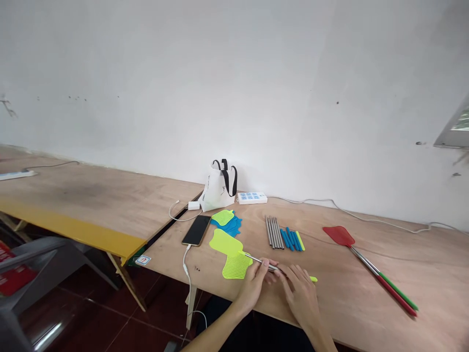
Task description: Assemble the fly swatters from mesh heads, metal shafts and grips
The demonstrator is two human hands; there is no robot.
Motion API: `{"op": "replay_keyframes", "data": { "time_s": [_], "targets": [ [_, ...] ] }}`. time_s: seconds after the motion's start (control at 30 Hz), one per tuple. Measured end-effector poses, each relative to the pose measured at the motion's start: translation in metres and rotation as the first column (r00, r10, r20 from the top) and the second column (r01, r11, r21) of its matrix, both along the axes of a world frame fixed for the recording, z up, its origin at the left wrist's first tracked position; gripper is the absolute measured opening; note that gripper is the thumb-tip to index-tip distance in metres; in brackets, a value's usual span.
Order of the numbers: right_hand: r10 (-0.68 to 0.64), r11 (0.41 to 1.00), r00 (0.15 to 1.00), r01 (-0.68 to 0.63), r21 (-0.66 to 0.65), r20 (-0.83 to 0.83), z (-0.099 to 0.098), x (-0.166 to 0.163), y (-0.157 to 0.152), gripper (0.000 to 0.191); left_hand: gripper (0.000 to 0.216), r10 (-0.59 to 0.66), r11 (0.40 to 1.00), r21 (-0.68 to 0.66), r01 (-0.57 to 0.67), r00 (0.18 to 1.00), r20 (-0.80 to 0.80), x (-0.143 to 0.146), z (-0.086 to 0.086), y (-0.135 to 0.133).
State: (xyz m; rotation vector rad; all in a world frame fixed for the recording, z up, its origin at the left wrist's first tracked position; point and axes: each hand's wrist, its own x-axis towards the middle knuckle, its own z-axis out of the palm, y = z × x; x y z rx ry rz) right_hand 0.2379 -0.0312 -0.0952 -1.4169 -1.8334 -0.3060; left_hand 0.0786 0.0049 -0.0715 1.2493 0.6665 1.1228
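My left hand [253, 279] is closed around the thin metal rod [253, 257] of a yellow-green fly swatter, near the table's front edge. My right hand [298, 288] grips the same rod just to the right, its fingers covering part of it. The swatter's head [224, 240] points away to the left, above a second yellow-green swatter head [234, 268] with a perforated face. A yellow-green handle end [313, 279] shows beyond my right fingers; whether it joins the rod is hidden. Grey metal tubes [274, 232] and blue handles [291, 239] lie behind my hands.
Blue swatter heads [231, 226] lie under another yellow-green head [222, 217]. A phone [197, 231] charges at left. Behind stand a white bag [216, 190] and a power strip [252, 197]. A red swatter head [339, 235], metal rods and red and green handles lie right.
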Motion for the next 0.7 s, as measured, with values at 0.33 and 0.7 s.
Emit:
{"op": "replay_keyframes", "data": {
  "time_s": [0.33,0.7],
  "targets": [
    [-0.012,0.999,0.999,0.011,0.034,0.031,-0.0063,0.0021,0.0009,0.039,0.058,0.11,0.993,-0.055,-0.105,0.989,0.096,-0.0024,0.0068,-0.0025],
    [-0.011,0.997,0.998,0.006,0.078,0.065,-0.0088,0.0049,0.0017,0.042,0.06,0.14,0.989,-0.045,-0.138,0.988,0.061,0.0027,0.0039,-0.0012]
  ]
}}
